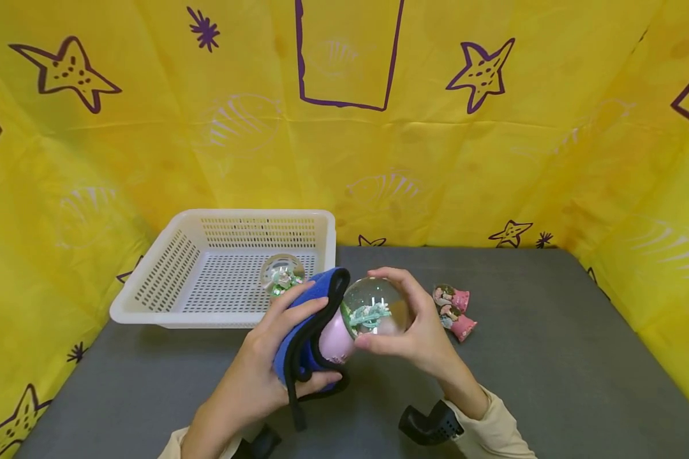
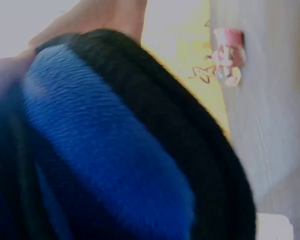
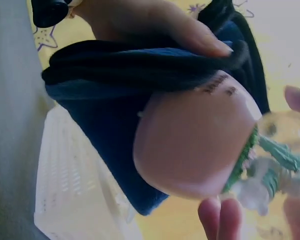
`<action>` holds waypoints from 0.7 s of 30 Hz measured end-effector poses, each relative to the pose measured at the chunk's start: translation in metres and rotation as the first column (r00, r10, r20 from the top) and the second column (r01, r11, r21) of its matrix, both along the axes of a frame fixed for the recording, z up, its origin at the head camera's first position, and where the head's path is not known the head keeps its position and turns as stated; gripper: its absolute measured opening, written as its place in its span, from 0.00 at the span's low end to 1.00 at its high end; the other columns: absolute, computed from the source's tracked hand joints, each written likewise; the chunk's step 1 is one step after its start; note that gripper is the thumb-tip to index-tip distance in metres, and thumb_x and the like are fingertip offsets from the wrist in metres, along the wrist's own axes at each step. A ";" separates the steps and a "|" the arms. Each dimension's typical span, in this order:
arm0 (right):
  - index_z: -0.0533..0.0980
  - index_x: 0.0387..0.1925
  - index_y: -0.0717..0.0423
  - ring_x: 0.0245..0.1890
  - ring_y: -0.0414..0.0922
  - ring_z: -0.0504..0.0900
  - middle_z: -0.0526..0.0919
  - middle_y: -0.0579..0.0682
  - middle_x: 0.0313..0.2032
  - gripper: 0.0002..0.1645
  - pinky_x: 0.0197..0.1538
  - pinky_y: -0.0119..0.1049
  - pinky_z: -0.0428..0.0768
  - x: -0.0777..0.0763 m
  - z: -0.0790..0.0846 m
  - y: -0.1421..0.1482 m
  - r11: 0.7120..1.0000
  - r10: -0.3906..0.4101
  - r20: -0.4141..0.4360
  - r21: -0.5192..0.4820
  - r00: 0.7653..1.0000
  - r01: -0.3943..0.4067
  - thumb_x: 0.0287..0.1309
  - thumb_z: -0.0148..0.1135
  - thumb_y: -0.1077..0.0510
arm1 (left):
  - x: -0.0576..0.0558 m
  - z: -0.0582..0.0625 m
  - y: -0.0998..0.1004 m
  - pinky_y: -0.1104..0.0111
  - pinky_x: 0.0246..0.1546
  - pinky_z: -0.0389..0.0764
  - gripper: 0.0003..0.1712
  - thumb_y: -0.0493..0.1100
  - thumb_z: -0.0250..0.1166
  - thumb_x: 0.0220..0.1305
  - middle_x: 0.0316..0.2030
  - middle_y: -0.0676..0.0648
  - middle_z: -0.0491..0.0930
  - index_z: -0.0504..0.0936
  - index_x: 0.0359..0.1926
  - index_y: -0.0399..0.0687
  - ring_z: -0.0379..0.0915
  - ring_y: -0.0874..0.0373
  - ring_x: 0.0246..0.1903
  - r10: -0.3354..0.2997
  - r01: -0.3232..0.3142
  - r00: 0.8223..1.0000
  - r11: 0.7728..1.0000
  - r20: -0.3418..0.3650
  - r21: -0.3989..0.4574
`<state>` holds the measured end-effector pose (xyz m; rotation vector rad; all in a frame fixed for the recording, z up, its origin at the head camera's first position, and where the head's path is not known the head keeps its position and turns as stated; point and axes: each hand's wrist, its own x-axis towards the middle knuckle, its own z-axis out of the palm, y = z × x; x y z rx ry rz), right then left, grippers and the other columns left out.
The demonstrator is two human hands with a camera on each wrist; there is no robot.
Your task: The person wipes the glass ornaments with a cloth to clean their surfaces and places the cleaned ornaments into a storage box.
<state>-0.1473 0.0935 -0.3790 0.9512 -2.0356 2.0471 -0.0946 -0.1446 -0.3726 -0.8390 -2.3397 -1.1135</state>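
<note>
A snow globe [image 1: 373, 309] with a pink base [image 3: 195, 140] and a green-and-white figure inside is held tilted above the table. My right hand [image 1: 425, 325] grips its glass ball, thumb below and fingers over the top. With my left hand [image 1: 264, 357] I hold a blue cloth [image 1: 307, 325] with black edging, folded against the pink base. That cloth [image 2: 115, 145] fills most of the left wrist view and hides the globe there. Dark lettering shows on the base in the right wrist view.
A white plastic basket [image 1: 149, 317] stands at the back left, with another snow globe [image 1: 282, 274] in its right part. Right of my right hand, two small pink figurines [image 1: 456, 312] lie on the grey table [image 1: 551, 357]. Yellow patterned cloth [image 1: 344, 146] hangs behind and at both sides.
</note>
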 end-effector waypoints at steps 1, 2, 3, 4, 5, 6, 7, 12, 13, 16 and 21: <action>0.70 0.61 0.58 0.49 0.45 0.80 0.76 0.53 0.58 0.44 0.43 0.39 0.86 0.000 0.000 -0.001 1.000 -0.025 -0.003 0.004 1.000 0.025 0.39 0.78 0.68 | 0.000 0.000 0.001 0.63 0.61 0.77 0.45 0.57 0.79 0.47 0.70 0.46 0.65 0.73 0.67 0.54 0.67 0.47 0.66 0.001 -0.001 0.999 1.000 -0.040 -0.003; 0.70 0.61 0.58 0.49 0.45 0.80 0.76 0.52 0.58 0.43 0.44 0.38 0.85 0.000 0.000 -0.001 0.999 -0.053 -0.002 0.010 0.999 0.053 0.40 0.78 0.67 | -0.001 0.000 0.001 0.66 0.62 0.76 0.42 0.58 0.77 0.50 0.70 0.44 0.66 0.74 0.66 0.53 0.68 0.46 0.66 0.001 -0.002 0.996 1.000 -0.086 -0.007; 0.71 0.61 0.57 0.50 0.45 0.79 0.76 0.52 0.58 0.42 0.43 0.37 0.85 0.001 0.000 -0.002 0.997 -0.080 0.010 0.017 0.997 0.080 0.41 0.78 0.66 | -0.001 0.000 0.003 0.68 0.63 0.74 0.39 0.58 0.75 0.53 0.69 0.43 0.67 0.75 0.65 0.52 0.69 0.45 0.65 -0.002 0.001 0.990 1.000 -0.140 -0.009; 0.71 0.60 0.56 0.49 0.45 0.79 0.76 0.52 0.58 0.41 0.42 0.37 0.85 0.001 0.000 -0.002 0.994 -0.104 0.027 0.023 0.994 0.103 0.42 0.78 0.64 | -0.001 0.000 0.004 0.69 0.66 0.71 0.36 0.59 0.73 0.56 0.68 0.42 0.68 0.77 0.64 0.52 0.69 0.44 0.65 -0.004 0.002 0.982 1.000 -0.187 -0.012; 0.72 0.60 0.55 0.49 0.44 0.79 0.76 0.53 0.58 0.40 0.40 0.37 0.86 0.002 0.000 -0.003 0.992 -0.125 0.047 0.029 0.991 0.124 0.43 0.77 0.63 | -0.001 -0.001 0.005 0.69 0.68 0.69 0.33 0.59 0.70 0.59 0.67 0.41 0.69 0.78 0.63 0.52 0.70 0.43 0.64 -0.003 -0.002 0.973 1.000 -0.231 -0.019; 0.72 0.60 0.55 0.47 0.45 0.79 0.75 0.53 0.59 0.39 0.39 0.37 0.86 0.002 0.000 -0.003 0.990 -0.141 0.070 0.034 0.988 0.139 0.44 0.77 0.62 | -0.001 -0.001 0.006 0.67 0.70 0.66 0.30 0.59 0.68 0.62 0.67 0.40 0.70 0.79 0.61 0.52 0.70 0.42 0.64 -0.002 -0.007 0.963 0.999 -0.271 -0.031; 0.71 0.61 0.55 0.45 0.44 0.81 0.74 0.54 0.59 0.39 0.37 0.39 0.86 0.003 0.000 -0.003 0.989 -0.144 0.101 0.031 0.984 0.141 0.46 0.76 0.63 | 0.000 -0.001 0.007 0.64 0.72 0.65 0.27 0.59 0.65 0.64 0.66 0.40 0.71 0.80 0.61 0.53 0.70 0.40 0.64 0.000 -0.015 0.952 0.999 -0.307 -0.046; 0.71 0.61 0.55 0.46 0.41 0.82 0.73 0.53 0.61 0.39 0.43 0.40 0.85 0.002 -0.001 -0.005 0.988 -0.156 0.139 0.040 0.978 0.151 0.46 0.75 0.63 | 0.004 -0.002 0.009 0.56 0.74 0.61 0.23 0.58 0.59 0.69 0.66 0.40 0.73 0.81 0.60 0.55 0.68 0.36 0.65 0.023 -0.061 0.930 0.994 -0.366 -0.094; 0.71 0.61 0.55 0.48 0.40 0.81 0.74 0.52 0.60 0.40 0.44 0.39 0.85 0.002 -0.001 -0.005 0.989 -0.148 0.116 0.041 0.982 0.145 0.45 0.76 0.64 | 0.003 -0.002 0.009 0.58 0.73 0.63 0.24 0.58 0.61 0.68 0.65 0.40 0.73 0.81 0.60 0.54 0.69 0.36 0.64 0.025 -0.057 0.934 0.995 -0.357 -0.081; 0.70 0.61 0.56 0.49 0.40 0.80 0.75 0.54 0.59 0.44 0.47 0.38 0.84 0.002 0.000 -0.004 0.995 -0.092 0.041 0.026 0.995 0.091 0.40 0.78 0.68 | 0.001 -0.001 0.005 0.67 0.70 0.67 0.25 0.51 0.69 0.64 0.66 0.41 0.72 0.79 0.61 0.52 0.70 0.42 0.64 0.014 -0.016 0.969 1.000 -0.248 -0.003; 0.68 0.62 0.62 0.45 0.47 0.83 0.75 0.63 0.58 0.50 0.42 0.38 0.86 0.003 0.000 -0.004 0.997 0.066 -0.046 -0.033 0.997 -0.067 0.32 0.78 0.75 | -0.001 0.003 -0.007 0.74 0.64 0.71 0.34 0.35 0.74 0.55 0.68 0.49 0.71 0.76 0.63 0.56 0.68 0.53 0.68 -0.057 0.037 0.993 0.984 0.107 0.176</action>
